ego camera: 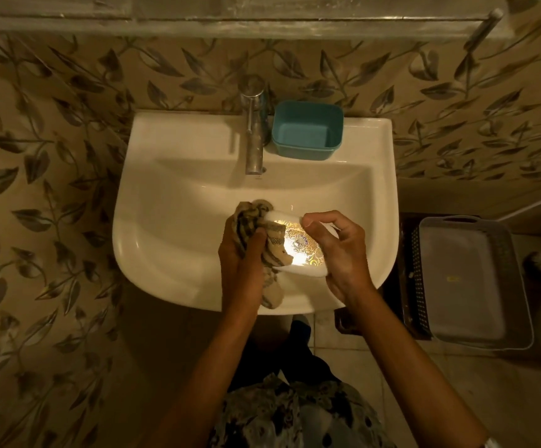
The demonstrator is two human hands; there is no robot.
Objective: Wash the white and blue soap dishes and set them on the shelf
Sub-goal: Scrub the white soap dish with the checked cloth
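Over the white ceramic sink point(153, 140), the right hand point(337, 250) pinching the white oval soap dish point(298, 253) should brace it while the left hand point(241, 253), clutching the striped beige cloth point(256, 218), scrubs.

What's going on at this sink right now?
A person is cleaning the white soap dish over the sink. The right hand grips the dish while the left hand holds a patterned cloth against it. The blue soap dish sits on the sink's back ledge beside the tap, and no water is visibly running. Neither dish is on the shelf yet.
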